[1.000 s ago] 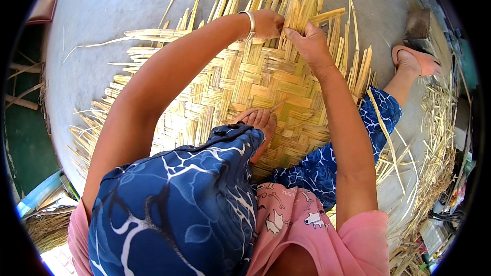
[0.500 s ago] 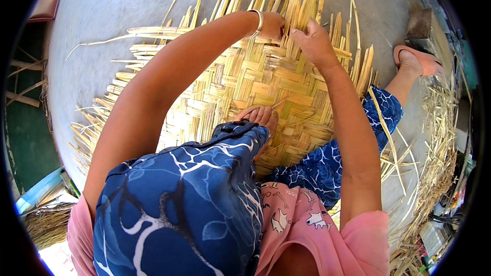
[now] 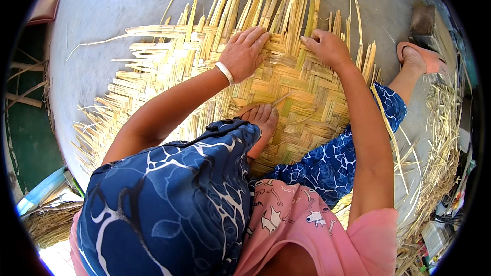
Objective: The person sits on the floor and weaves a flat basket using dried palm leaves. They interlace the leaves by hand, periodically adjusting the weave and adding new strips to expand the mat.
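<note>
A woven mat (image 3: 276, 79) of flattened yellow reed strips lies on the floor in front of me. Flat on its weave, near the far edge, rests my left hand (image 3: 244, 53), fingers stretched out, a pale bangle (image 3: 225, 73) at the wrist. To its right, my right hand (image 3: 327, 47) is closed, thumb and forefinger pinching a greenish reed strip (image 3: 311, 10) at the mat's far edge. Loose strip ends (image 3: 255, 0) fan out beyond both hands. My bare-toed foot (image 3: 263, 117) presses on the middle of the mat.
Grey floor (image 3: 117, 5) surrounds the mat. At the right are my other foot in an orange slipper (image 3: 432, 60), a block (image 3: 423, 20) and a heap of straw (image 3: 440, 138). A bundle of dry stalks (image 3: 51, 225) lies at the lower left.
My left hand has come away from the upright strips, moved left and nearer, and spread flat on the weave. The right hand has shifted slightly right and nearer.
</note>
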